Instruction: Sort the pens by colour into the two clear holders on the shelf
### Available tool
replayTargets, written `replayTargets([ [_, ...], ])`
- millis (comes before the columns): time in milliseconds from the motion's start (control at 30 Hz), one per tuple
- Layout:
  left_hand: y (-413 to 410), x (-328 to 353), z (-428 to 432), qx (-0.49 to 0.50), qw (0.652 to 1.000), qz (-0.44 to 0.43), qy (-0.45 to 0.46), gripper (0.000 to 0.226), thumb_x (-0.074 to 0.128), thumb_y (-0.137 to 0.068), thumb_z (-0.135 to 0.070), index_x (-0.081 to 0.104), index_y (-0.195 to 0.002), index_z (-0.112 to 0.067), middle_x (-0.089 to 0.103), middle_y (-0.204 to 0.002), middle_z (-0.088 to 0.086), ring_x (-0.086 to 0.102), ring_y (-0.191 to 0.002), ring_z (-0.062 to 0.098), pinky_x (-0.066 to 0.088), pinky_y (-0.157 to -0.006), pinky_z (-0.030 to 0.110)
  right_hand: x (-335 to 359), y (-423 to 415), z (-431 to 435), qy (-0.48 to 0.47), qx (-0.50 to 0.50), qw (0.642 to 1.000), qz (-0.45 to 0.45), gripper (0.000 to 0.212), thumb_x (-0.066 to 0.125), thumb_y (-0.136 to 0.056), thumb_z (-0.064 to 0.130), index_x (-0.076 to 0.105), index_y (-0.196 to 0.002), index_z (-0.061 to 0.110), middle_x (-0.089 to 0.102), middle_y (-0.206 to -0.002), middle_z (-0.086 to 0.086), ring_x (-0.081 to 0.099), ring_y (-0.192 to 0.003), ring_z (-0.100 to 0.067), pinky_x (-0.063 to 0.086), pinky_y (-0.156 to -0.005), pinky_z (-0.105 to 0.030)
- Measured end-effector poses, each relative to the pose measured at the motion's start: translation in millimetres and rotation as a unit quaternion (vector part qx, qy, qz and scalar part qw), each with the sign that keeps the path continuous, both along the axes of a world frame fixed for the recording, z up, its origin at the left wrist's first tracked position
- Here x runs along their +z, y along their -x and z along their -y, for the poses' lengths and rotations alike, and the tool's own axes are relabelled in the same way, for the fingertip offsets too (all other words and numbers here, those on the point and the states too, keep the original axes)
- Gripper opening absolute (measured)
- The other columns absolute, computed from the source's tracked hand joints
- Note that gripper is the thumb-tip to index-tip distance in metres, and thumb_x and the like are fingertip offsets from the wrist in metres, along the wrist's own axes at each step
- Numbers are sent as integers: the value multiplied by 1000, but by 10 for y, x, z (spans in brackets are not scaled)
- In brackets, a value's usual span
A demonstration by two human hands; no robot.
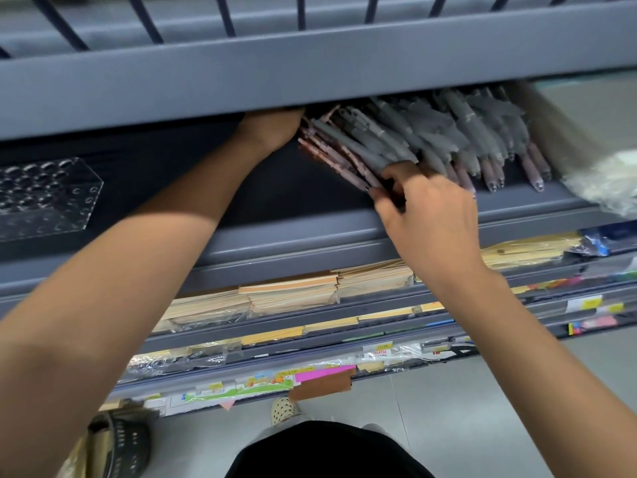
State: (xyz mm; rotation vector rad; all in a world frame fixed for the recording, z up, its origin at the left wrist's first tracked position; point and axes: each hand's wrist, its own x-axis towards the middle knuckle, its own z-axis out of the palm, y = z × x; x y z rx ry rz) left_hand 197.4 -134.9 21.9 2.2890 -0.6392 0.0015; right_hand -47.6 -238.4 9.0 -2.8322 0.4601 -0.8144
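Head view of a grey metal shelf [310, 232]. A dense bundle of grey and pink-brown pens [413, 139] lies slanted on it, right of centre, with the tips toward the front edge. The right hand [431, 219] pinches the lower ends of several pens between curled fingers and thumb. The left hand [272, 129] sits at the bundle's left side. Its fingers are hidden under the upper shelf [310, 74], so their state cannot be told. A clear acrylic holder with round holes [44, 198] stands well apart at the left. Yellow price labels [591, 302] on the lower shelves are too blurred to read.
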Motion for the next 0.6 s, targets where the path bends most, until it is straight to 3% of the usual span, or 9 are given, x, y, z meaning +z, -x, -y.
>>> replayTargets([
  [133, 143, 67, -13, -27, 999, 41, 2, 45, 49, -103, -42, 50, -144, -25, 45, -155, -2, 37, -142, 15, 16, -108, 13, 54, 11, 26, -18, -57, 998, -1, 35, 55, -94, 40, 60, -113, 11, 63, -103, -16, 61, -81, -38, 33, -62, -34],
  [267, 313, 114, -128, -8, 995, 90, -32, 42, 51, -99, -48, 59, -134, -27, 54, -147, 0, 43, -138, 21, 27, -113, 24, 102, 23, 44, -32, -84, 996, 2, 34, 56, -94, 33, 56, -125, 17, 51, -130, -14, 59, -83, -44, 34, -66, -36],
  [333, 398, 108, -199, -18, 995, 88, -48, 30, 56, -96, -46, 68, -110, -23, 67, -126, 2, 57, -122, 23, 41, -105, 28, 104, 14, 41, -33, -89, 995, 1, 31, 57, -94, 31, 59, -122, 17, 50, -131, -13, 59, -84, -44, 40, -67, -38],
  [400, 456, 96, -233, -33, 996, 74, -42, 26, 60, -94, -39, 71, -98, -16, 72, -108, 2, 64, -107, 20, 48, -97, 32, 103, 0, 40, -27, -92, 995, -3, 26, 56, -95, 29, 61, -118, 18, 52, -129, -11, 59, -87, -43, 43, -68, -38],
  [600, 476, 45, -249, -41, 997, 64, -29, 18, 65, -94, -21, 74, -105, -11, 71, -105, -1, 64, -99, 11, 46, -89, 17, 95, -42, 77, -29, -99, 995, -5, 19, 54, -96, 29, 66, -108, 18, 58, -120, -11, 60, -79, -43, 37, -64, -35],
])
